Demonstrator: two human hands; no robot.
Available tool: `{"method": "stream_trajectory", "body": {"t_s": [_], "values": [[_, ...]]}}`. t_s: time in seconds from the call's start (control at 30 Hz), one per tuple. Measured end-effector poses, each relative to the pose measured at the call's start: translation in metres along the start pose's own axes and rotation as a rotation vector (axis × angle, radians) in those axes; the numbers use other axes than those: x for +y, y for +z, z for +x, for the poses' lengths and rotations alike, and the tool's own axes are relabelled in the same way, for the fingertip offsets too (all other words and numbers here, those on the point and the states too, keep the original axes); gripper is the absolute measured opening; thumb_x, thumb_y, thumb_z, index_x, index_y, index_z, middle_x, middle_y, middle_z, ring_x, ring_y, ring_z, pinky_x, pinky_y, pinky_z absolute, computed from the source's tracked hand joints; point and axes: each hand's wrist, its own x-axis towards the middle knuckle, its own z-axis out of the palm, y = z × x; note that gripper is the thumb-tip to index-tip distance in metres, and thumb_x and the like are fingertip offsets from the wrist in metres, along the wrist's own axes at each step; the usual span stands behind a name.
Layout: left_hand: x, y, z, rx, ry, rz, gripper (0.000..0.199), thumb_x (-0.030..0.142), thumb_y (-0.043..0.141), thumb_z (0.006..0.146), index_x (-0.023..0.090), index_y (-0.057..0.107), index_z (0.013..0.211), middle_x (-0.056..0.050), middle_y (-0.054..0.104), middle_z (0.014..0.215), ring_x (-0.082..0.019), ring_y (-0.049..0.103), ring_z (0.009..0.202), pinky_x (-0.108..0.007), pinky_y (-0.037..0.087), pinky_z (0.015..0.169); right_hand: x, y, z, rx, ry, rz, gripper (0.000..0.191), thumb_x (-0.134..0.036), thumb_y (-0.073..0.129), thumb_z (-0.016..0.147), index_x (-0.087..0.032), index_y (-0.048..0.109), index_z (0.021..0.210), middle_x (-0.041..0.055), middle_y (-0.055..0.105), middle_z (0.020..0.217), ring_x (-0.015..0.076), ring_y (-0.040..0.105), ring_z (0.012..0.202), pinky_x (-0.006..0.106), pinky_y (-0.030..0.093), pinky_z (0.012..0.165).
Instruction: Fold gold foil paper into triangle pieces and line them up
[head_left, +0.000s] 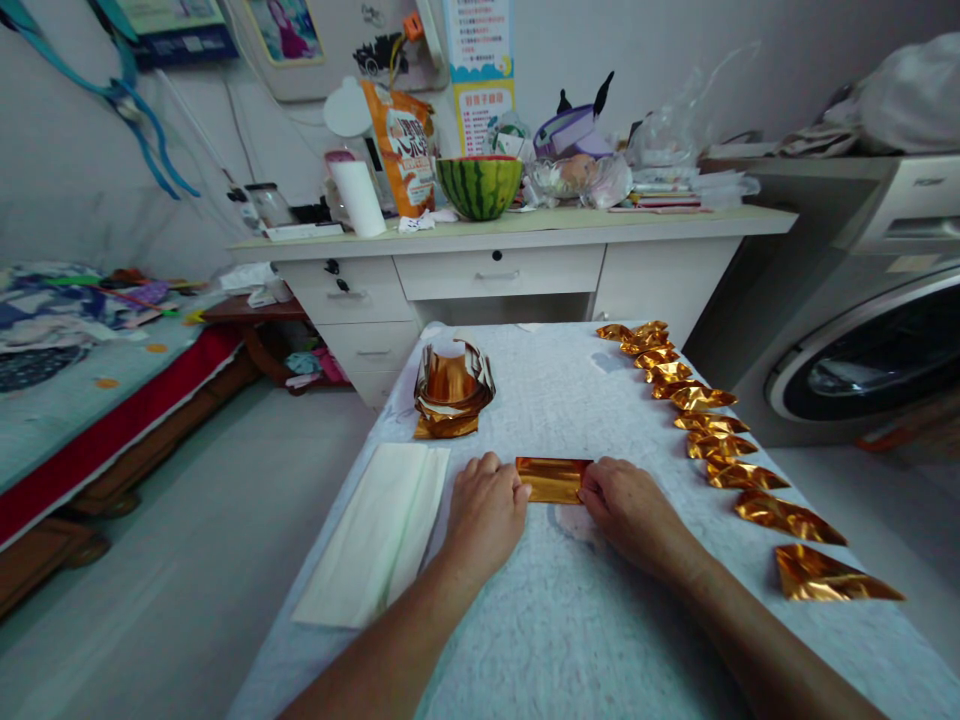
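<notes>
A flat strip of shiny gold foil (553,480) lies on the cloth-covered table between my two hands. My left hand (489,505) has its fingers curled and grips the strip's left end. At the right end, my right hand (621,505) pinches the foil with bent fingers. Beyond my left hand stands a curled stack of gold foil sheets (450,385). A pale, flat stack of paper (379,535) rests left of my left hand. Several twisted gold foil pieces (716,445) form a row along the table's right side.
Behind the cloth-covered table (525,390) is a white desk (499,272) bearing half a watermelon (480,187), an orange pouch (405,150) and a white roll (358,198). A washing machine (847,300) stands to the right, a bed (97,400) to the left.
</notes>
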Motion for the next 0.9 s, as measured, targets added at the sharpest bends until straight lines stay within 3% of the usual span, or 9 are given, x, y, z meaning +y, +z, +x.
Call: {"method": "stream_trajectory", "body": {"t_s": [0.9], "values": [[0.0015,0.0041,0.0001,0.018,-0.014,0.038,0.010,0.026,0.059,0.086,0.020,0.060,0.078,-0.005,0.057,0.088,-0.023,0.053,0.088,-0.034,0.038,0.079,-0.0064,0.0011,-0.0020,0.018,0.036,-0.037,0.016,-0.023,0.050,0.088,-0.019,0.060,0.077,0.0073,0.065,0.084,0.0197,0.057,0.077,0.029,0.031,0.066]]}}
